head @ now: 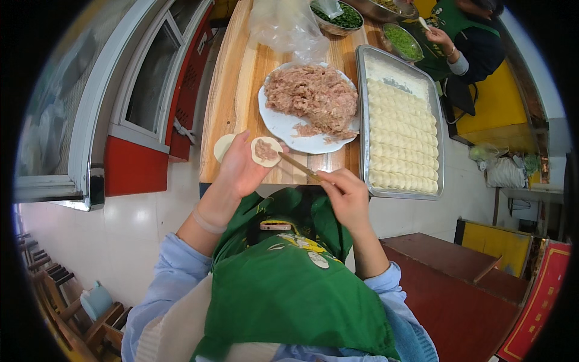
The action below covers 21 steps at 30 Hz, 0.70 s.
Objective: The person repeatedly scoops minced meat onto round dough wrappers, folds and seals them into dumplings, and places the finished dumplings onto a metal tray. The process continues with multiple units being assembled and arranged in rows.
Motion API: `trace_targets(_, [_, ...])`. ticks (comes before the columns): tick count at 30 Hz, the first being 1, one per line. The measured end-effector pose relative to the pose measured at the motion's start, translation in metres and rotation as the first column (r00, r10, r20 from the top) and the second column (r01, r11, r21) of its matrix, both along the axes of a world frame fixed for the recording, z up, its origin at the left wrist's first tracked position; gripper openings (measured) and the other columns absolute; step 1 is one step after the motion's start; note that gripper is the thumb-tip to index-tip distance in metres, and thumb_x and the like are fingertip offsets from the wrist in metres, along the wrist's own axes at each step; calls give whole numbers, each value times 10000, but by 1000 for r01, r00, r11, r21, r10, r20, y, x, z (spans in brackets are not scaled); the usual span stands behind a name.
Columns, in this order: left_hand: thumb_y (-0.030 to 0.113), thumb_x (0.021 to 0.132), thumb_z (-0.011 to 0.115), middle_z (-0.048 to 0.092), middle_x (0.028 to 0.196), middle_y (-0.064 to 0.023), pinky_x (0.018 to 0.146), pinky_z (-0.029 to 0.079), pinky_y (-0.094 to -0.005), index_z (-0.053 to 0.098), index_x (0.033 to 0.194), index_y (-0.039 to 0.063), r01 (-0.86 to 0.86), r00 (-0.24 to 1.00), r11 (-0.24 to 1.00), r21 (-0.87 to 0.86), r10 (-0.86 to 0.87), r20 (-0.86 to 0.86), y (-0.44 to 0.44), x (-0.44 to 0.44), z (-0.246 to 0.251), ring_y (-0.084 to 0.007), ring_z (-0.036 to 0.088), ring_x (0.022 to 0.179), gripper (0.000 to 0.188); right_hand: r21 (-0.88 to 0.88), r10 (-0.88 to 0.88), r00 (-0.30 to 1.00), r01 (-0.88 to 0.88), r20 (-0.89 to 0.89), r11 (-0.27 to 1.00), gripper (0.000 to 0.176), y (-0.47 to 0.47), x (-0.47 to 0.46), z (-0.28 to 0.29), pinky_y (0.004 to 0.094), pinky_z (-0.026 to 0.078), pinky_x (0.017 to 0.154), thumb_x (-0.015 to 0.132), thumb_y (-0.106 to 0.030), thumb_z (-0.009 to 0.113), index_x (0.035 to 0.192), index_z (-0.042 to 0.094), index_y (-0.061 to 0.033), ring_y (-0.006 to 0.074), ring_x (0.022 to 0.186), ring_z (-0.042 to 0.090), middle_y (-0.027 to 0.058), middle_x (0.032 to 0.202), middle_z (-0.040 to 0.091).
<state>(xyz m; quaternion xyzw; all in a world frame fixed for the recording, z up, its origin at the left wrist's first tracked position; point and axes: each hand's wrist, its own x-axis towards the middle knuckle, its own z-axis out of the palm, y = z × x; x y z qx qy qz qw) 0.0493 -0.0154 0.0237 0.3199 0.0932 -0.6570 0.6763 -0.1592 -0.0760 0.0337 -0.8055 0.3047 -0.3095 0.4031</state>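
Note:
A round dumpling wrapper [256, 159] lies flat on the palm of my left hand [239, 169], with a dab of minced meat filling [265, 150] on it. My right hand [346, 194] grips a thin flat filling stick [299, 166], whose tip touches the edge of the filling. Just beyond my hands, a white plate [280, 126] carries a large heap of minced meat [312, 97]. Another wrapper [222, 147] is partly hidden behind my left hand on the wooden table [235, 86]. To the right, a metal tray [362, 113] holds several rows of folded dumplings [402, 145].
A clear plastic bag [289, 29] sits at the table's far side, near bowls of chopped greens [346, 18] and lighter chopped vegetables [400, 40]. A co-worker's hand [441, 38] holds a small pale piece at upper right. A dark red table [448, 280] stands behind me, right.

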Motion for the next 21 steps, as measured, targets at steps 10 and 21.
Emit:
trace_targets(10, [284, 948, 184, 584, 1038, -178, 916, 402, -384, 516, 1050, -69, -45, 976, 998, -44, 53, 211, 23, -9, -7, -265, 530, 1027, 495, 880, -24, 990, -109, 136, 462, 145, -19, 15, -12, 177, 351, 503, 809, -86, 607, 910, 659, 5, 50, 580, 488, 9, 673, 589])
trace_targets(21, [265, 946, 219, 500, 1199, -192, 983, 376, -413, 401, 1199, -63, -25, 998, 999, -48, 27, 49, 2, -12, -17, -307, 485, 1122, 453, -291, -101, 984, 54, -147, 955, 194, -20, 1, -4, 310, 465, 605, 759, 26, 562, 937, 622, -17, 237, 694, 575, 95, 816, 571])
